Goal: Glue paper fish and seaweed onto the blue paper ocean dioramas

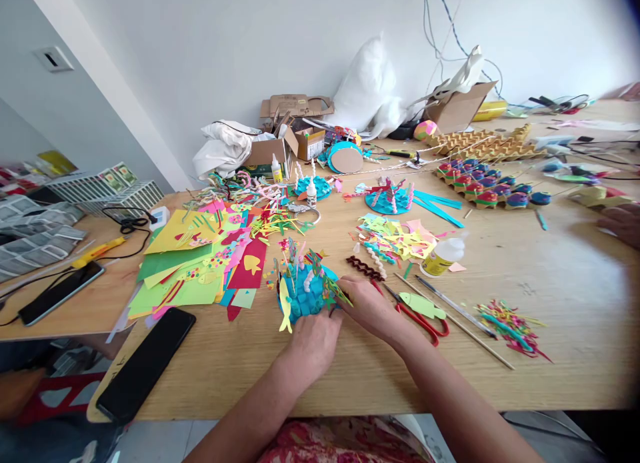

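Note:
In front of me stands a blue woven paper craft (306, 296), set with paper cutouts and twisted pipe cleaners. A yellow paper fish (285, 306) hangs on its left side. My left hand (314, 339) is closed on the craft's near right edge, its fingertips partly hidden. Beside it, my right hand (367, 304) pinches a patterned green paper cutout (336, 291) at the craft's right side. Close to the right hand lie red-handled scissors (425, 326), with a light green paper fish (421, 305) over them.
Colored paper sheets (185, 259) and a black phone (147, 363) lie left. A glue bottle (443, 256), a wooden stick (480, 339) and paper shreds (510, 323) are right. Behind stand another blue craft (387, 201) and painted egg-carton pieces (487, 183). Another person's hand (623, 223) shows far right.

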Tool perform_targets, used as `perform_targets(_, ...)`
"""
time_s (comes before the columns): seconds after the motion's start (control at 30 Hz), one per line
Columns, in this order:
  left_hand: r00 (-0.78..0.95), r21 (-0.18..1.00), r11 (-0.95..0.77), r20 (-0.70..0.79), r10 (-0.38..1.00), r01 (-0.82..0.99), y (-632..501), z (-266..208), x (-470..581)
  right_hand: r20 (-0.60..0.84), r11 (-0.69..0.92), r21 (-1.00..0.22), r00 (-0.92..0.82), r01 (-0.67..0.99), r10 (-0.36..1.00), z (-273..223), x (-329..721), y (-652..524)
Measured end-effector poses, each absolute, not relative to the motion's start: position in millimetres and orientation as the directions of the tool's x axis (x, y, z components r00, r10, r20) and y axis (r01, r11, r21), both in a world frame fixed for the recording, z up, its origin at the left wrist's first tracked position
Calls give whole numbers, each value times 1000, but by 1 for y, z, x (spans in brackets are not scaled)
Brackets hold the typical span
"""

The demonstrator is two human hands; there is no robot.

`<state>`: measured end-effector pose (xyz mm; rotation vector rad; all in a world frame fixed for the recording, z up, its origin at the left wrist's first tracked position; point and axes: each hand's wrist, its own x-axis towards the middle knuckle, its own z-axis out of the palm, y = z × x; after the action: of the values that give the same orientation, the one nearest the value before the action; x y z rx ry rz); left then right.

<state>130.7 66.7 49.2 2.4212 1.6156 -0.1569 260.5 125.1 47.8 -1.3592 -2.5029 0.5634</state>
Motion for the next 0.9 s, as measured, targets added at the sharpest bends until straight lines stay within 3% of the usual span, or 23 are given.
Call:
perform_targets(0.63,437,114,-424,-144,888,899,61,49,126,25,465,-454,-511,760,859,46,265,127)
perform_targets(0.9,513,202,-482,-153,845,853,48,53,121,0,445,-443,-496,778,868,47,266,125)
